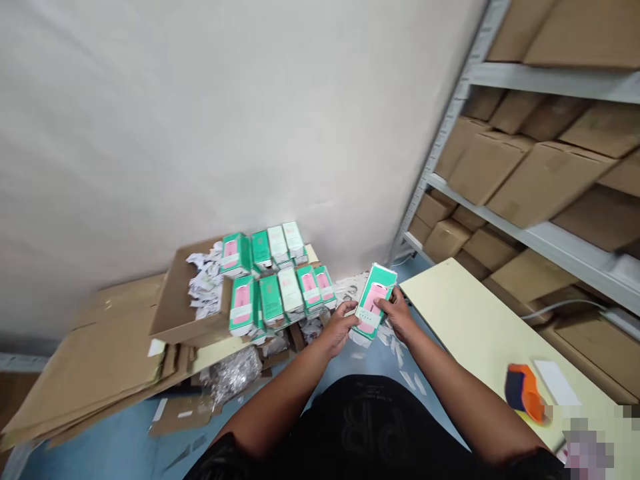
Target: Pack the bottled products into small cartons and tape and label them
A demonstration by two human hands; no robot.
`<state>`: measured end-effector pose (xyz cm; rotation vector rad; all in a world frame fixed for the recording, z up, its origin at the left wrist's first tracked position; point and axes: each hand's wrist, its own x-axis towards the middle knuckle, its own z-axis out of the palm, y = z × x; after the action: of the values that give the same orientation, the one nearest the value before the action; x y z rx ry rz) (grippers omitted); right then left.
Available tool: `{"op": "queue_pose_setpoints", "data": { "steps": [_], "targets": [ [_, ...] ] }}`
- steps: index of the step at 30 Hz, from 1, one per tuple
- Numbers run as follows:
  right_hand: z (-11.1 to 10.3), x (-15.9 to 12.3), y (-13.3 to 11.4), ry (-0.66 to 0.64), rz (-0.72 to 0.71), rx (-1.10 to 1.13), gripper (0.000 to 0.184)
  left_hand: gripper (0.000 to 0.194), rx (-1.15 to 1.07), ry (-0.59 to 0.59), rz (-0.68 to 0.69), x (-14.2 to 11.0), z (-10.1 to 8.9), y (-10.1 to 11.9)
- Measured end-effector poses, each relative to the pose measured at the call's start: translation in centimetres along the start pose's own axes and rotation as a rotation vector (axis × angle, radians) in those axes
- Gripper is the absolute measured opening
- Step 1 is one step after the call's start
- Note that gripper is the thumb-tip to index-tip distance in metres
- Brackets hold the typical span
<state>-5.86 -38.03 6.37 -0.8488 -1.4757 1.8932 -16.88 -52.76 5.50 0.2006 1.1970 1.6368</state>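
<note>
A green and white box with a pink picture on its front is held up in front of me, tilted, between both hands. My left hand grips its lower left edge, thumb on the front. On its right side my right hand is closed round the edge, with the thumb pressed on the pink picture. To the left, several similar boxes stand in two rows on a table, some green with pink pictures, others mostly white. Their lower parts are partly hidden by one another.
An open carton of white paper scraps stands left of the boxes, beside flattened cardboard. Bubble wrap lies below. At right is a pale table with an orange and dark object; behind it, shelves hold cartons.
</note>
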Motion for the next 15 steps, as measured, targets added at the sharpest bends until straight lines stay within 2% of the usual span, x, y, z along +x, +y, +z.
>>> {"op": "queue_pose_setpoints", "data": {
  "steps": [4,9,13,15],
  "targets": [
    [-9.5,-1.4,-1.7,0.166,-0.086,-0.027,0.056,0.053,0.109,-0.148,-0.032,3.4,7.5,-3.3],
    [-20.7,-2.6,-3.1,0.356,-0.131,-0.029,0.057,0.063,0.306,-0.379,-0.051,7.8,16.9,-7.4],
    [-27.5,-3.2,-4.2,0.499,-0.119,0.022,0.053,0.072,0.441,-0.572,0.019,11.0,22.7,-11.2],
    [-30.0,-3.5,-4.7,0.554,-0.113,0.04,0.051,0.072,0.535,-0.55,0.07,12.3,24.7,-13.2]
  ]
}}
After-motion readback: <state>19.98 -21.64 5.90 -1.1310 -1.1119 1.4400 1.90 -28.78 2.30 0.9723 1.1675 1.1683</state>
